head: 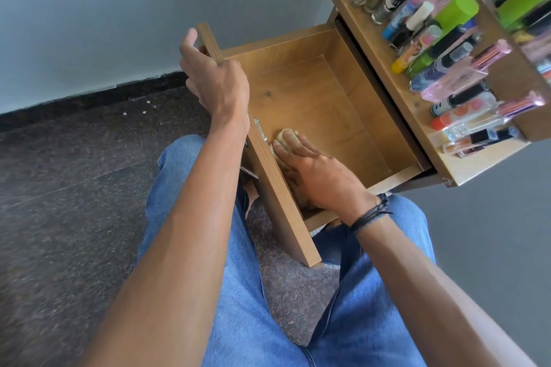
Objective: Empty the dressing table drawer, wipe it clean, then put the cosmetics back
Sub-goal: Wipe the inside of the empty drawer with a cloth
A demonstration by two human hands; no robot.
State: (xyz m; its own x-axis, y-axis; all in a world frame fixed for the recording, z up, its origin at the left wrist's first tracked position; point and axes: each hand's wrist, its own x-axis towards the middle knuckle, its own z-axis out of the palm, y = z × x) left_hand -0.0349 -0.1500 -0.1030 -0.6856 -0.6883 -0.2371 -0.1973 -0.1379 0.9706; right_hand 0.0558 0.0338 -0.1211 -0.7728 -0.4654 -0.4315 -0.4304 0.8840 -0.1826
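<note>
The wooden drawer [322,98] is pulled far out of the dressing table and holds no cosmetics. My left hand [214,80] grips the top edge of the drawer front [277,188]. My right hand [316,176] is inside the drawer at its near corner, pressing a crumpled beige cloth [284,137] flat against the floor and the inner side of the front panel. Only the cloth's tip shows past my fingers. Several cosmetics [441,48], such as nail polish bottles, lip balms and perfume bottles, stand in rows on the table top [414,104].
My knees in blue jeans [238,292] are under the drawer. A dark speckled floor [74,173] spreads to the left, with a grey wall [104,9] behind. A mirror frame [512,74] rises at the right behind the bottles.
</note>
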